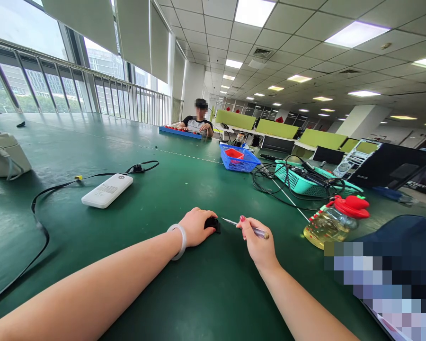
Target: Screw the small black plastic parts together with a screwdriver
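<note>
My left hand (196, 227), with a pale bracelet on its wrist, rests on the green table (184, 293). Its fingers are closed around a small black object (212, 223), partly hidden by them; I cannot tell its kind. In my right hand (259, 244) is a slim screwdriver (261, 232) with a thin metal shaft and a clear, purplish handle. Its tip points left, close to the black object, with what looks like a small gap between them.
To the left lie a white power bank (107, 191) and a black cable (39, 222). On the right stand a red-lidded jar (328, 226), a teal basket (305, 182) with cables and a blue basket (239, 161). A person (198, 124) sits at the far end beside a blue tray (180, 133).
</note>
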{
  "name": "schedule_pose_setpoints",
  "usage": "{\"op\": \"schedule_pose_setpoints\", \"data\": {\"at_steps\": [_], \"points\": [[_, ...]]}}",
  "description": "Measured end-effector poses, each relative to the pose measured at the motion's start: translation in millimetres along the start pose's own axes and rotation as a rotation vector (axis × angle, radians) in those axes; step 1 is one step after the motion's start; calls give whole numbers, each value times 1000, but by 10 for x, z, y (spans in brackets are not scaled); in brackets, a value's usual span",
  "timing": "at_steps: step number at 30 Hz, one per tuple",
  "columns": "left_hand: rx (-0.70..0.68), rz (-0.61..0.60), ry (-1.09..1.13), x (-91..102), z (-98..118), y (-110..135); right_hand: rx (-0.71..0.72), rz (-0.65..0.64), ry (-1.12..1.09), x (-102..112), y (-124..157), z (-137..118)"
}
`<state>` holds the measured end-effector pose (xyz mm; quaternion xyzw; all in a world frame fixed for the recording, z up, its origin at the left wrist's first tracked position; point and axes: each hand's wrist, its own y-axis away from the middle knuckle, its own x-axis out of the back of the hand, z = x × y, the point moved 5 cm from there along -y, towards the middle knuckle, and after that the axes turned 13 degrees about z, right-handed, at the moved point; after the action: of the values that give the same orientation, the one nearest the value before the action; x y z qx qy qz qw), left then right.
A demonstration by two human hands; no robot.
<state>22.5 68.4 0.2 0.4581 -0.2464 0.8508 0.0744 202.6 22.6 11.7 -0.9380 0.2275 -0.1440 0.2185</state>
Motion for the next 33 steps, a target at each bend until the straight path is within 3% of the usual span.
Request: {"op": "schedule_pose_setpoints", "data": {"at_steps": [9, 16, 20, 26, 33], "points": [[9, -8, 12, -6, 17, 7, -138, -110, -82, -106, 8, 144], [-10, -4, 29, -10, -3, 7, -12, -150, 67, -119, 57, -4], [3, 0, 17, -25, -23, 13, 55, -114, 107, -107, 72, -85], [20, -22, 14, -16, -8, 12, 76, 65, 103, 35, 26, -152], [78, -35, 50, -2, -48, 1, 94, 15, 109, 20, 35, -135]]}}
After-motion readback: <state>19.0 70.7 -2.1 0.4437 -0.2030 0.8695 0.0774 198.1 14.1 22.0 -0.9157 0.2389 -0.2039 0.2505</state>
